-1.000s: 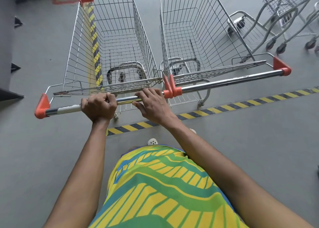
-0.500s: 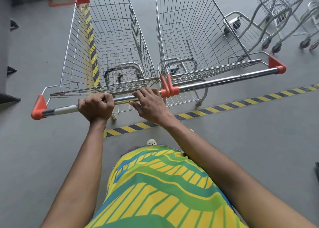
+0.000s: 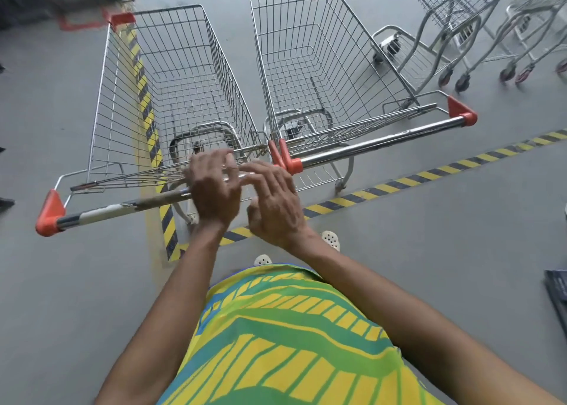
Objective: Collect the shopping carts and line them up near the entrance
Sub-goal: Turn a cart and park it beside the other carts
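Two empty wire shopping carts with orange handle ends stand side by side in front of me. The left cart (image 3: 102, 104) has a worn handle bar (image 3: 107, 210). The right cart (image 3: 352, 41) has a shiny handle bar (image 3: 383, 141). My left hand (image 3: 213, 194) hovers over the right part of the left cart's handle with its fingers stretched forward, blurred. Beside it, my right hand (image 3: 274, 203) is close to the two inner orange handle ends, fingers also extended. Neither hand holds anything.
More nested carts (image 3: 491, 21) stand at the upper right. A yellow-black floor stripe (image 3: 429, 171) runs across under the handles, and another stripe (image 3: 144, 98) runs away under the left cart. A dark object (image 3: 558, 291) lies at the right edge. The floor is grey concrete.
Both hands gripped the left cart's handle before. Now their fingers have opened and lifted off the bar, and my left hand has moved right towards my right hand.
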The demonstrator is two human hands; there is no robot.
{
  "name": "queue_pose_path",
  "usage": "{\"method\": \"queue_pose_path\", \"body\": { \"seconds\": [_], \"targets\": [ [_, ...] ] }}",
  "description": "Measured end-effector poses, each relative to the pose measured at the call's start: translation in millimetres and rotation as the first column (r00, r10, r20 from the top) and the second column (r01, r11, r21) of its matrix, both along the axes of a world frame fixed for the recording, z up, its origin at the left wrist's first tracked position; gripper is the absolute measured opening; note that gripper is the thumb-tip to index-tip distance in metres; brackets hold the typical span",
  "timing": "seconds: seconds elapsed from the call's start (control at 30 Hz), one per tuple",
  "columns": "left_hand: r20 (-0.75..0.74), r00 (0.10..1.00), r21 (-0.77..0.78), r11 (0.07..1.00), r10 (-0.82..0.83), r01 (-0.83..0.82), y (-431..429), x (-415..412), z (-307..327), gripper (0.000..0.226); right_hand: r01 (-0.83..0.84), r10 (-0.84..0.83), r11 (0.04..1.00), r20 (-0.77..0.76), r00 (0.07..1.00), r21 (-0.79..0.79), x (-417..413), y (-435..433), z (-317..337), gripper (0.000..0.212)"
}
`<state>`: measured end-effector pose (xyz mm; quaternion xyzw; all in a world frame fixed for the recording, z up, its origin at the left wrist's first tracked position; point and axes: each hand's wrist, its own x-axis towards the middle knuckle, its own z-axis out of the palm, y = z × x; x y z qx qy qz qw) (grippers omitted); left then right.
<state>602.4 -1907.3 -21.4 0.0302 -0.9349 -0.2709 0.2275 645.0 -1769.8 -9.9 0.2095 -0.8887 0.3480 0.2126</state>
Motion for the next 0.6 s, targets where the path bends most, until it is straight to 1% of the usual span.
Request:
{"method": "queue_pose_path", "body": {
  "seconds": [0.07,0.1,0.13,0.17,0.2,0.3,0.4,0.5,0.6],
  "targets": [
    [-0.005,0.984,-0.156,0.972,-0.177,0.174,28.8,-5.8,-4.9,0.023,0.148,-0.147,0.984,0.017,0.989,-0.096,-1.5,11.4,5.8,0.044],
    [0.012,0.965,-0.230,0.938,-0.263,0.258,40.8,-8.7,-7.3,0.032,0.239,-0.234,0.962,0.050,0.971,-0.130,-3.7,17.8,6.5,0.042],
    [0.044,0.942,-0.288,0.899,-0.332,0.330,52.6,-12.1,-8.5,0.045,0.335,-0.326,0.929,0.085,0.942,-0.155,-5.9,26.8,7.5,0.041],
    [0.090,0.924,-0.324,0.866,-0.372,0.380,60.0,-14.7,-9.5,0.056,0.418,-0.401,0.891,0.126,0.907,-0.176,-7.5,35.5,7.6,0.042],
    [0.134,0.910,-0.340,0.845,-0.392,0.414,65.1,-17.2,-10.0,0.062,0.482,-0.456,0.854,0.165,0.875,-0.195,-8.9,45.1,6.3,0.045],
    [0.231,0.878,-0.342,0.809,-0.420,0.477,67.4,-23.5,-17.2,0.068,0.635,-0.582,0.738,0.259,0.771,-0.228,-7.4,75.4,1.0,0.050],
    [0.275,0.853,-0.300,0.803,-0.444,0.515,61.8,-28.5,-21.3,0.069,0.719,-0.642,0.659,0.335,0.690,-0.219,1.3,93.8,-5.4,0.042],
    [0.294,0.835,-0.264,0.800,-0.465,0.539,59.6,-32.2,-21.1,0.073,0.739,-0.639,0.641,0.388,0.664,-0.209,8.7,101.7,-13.5,0.035],
    [0.278,0.829,-0.236,0.802,-0.485,0.548,59.6,-33.3,-20.8,0.071,0.740,-0.633,0.644,0.406,0.659,-0.196,12.3,106.7,-18.0,0.032]
  ]
}}
